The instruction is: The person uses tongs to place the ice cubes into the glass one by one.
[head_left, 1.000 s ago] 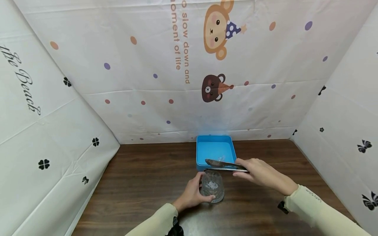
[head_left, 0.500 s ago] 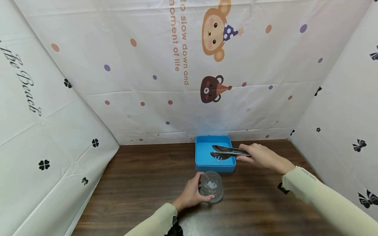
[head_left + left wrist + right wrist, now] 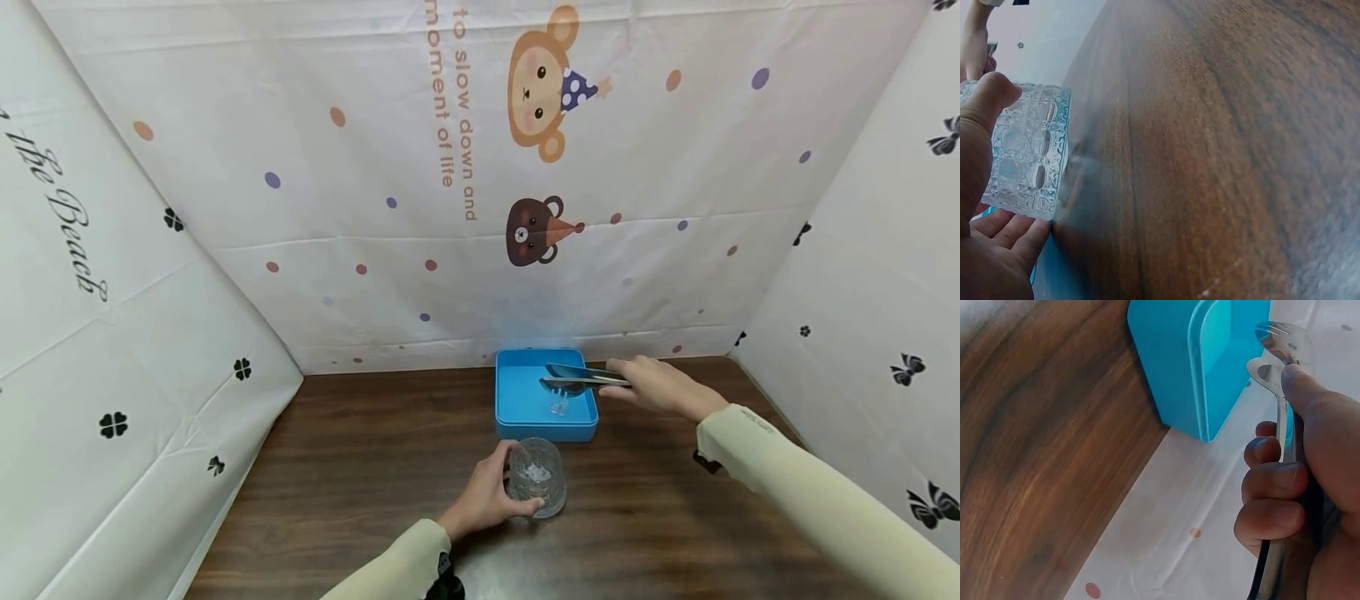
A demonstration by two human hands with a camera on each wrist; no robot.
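My left hand (image 3: 486, 493) holds a clear, patterned glass (image 3: 546, 483) on the table, thumb on one side and fingers on the other. Small clear, whitish pieces (image 3: 536, 472) show inside it. In the left wrist view, the raised pattern on the glass (image 3: 1029, 147) is plain. My right hand (image 3: 663, 389) grips metal serving tongs (image 3: 592, 377); the right wrist view shows one forked tip (image 3: 1282, 340) and one rounded tip (image 3: 1263, 372), set apart. The tongs' tips are over the blue box (image 3: 516, 400), just beyond a clear piece (image 3: 558, 407) inside it.
The blue box stands at the back of the brown wooden table (image 3: 360, 467), against a white printed cloth (image 3: 375, 300). More white cloth (image 3: 847, 333) rises at the right and left sides.
My right hand has carried the tongs from above the glass away to over the blue box. My left hand and the glass have stayed in place.
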